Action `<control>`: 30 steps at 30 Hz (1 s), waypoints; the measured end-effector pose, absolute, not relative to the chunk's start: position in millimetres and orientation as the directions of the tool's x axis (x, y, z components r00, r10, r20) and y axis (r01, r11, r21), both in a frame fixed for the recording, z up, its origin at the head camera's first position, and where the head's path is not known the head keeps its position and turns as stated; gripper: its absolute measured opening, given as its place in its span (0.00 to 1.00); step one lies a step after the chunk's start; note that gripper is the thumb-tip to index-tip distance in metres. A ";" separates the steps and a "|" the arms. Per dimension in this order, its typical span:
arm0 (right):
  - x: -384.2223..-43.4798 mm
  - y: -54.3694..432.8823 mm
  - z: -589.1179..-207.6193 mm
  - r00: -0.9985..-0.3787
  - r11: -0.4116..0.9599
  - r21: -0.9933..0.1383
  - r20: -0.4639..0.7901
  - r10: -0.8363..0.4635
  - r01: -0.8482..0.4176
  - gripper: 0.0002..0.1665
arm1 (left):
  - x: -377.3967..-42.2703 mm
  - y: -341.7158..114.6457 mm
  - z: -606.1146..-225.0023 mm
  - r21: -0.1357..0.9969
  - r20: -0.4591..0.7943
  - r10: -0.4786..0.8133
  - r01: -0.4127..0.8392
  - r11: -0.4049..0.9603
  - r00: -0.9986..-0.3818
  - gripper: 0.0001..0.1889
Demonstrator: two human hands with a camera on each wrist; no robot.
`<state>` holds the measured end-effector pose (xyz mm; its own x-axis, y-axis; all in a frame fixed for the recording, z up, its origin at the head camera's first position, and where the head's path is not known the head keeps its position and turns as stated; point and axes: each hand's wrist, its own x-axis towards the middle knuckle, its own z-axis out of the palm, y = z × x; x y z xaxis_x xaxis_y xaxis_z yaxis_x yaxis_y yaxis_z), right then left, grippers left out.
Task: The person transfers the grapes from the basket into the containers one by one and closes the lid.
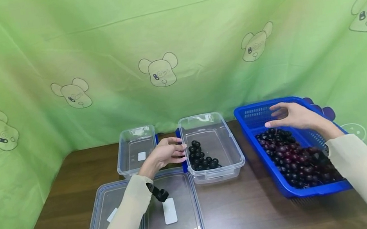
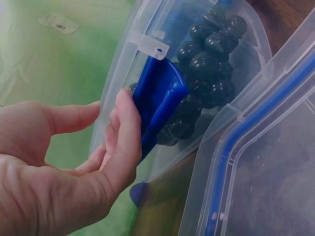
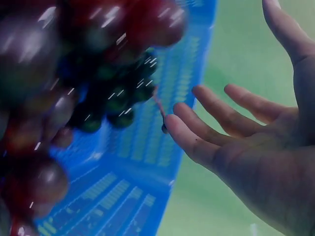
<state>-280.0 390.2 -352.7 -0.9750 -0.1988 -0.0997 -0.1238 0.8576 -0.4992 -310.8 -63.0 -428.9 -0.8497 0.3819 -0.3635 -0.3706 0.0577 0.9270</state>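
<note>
A clear plastic box (image 1: 236, 151) at mid-table holds a small heap of dark grapes (image 1: 202, 158). My left hand (image 1: 169, 153) is at its left wall, fingers (image 2: 123, 132) lying against the blue latch (image 2: 158, 96) with the thumb held apart; the grapes (image 2: 206, 64) show through the box wall (image 2: 147, 44). To the right, a blue slotted basket (image 1: 256, 117) holds many dark red grapes (image 1: 293, 157). My right hand (image 1: 290, 116) hovers over its far end, fingers (image 3: 216, 105) spread and holding nothing, beside the grapes (image 3: 59, 73) and the basket wall (image 3: 123, 196).
An empty clear box (image 1: 137, 149) stands left of the one with grapes. Two clear lids with blue seals (image 1: 179, 220) (image 1: 101, 218) lie at the front left of the brown wooden table (image 1: 244, 208); one lid's edge (image 2: 275, 162) is near my left hand. Green cloth surrounds the table.
</note>
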 end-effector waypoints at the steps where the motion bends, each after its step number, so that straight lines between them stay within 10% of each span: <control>1: -281.3 392.4 -354.2 -0.974 0.862 -0.492 -0.108 -0.199 -0.121 0.55 | -310.5 -63.5 -429.0 0.927 -0.363 0.381 -0.370 0.056 -0.851 0.26; 30: -304.1 421.5 -398.0 -0.880 0.899 -0.436 -0.440 -0.180 0.034 0.60 | -309.6 -63.6 -428.3 0.926 -0.362 0.387 -0.375 0.045 -0.848 0.25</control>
<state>-304.1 421.5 -398.0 -0.8798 -0.1804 -0.4398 0.0337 0.8992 -0.4363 -309.6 -63.6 -428.3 -0.8479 0.3871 -0.3623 -0.3750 0.0452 0.9259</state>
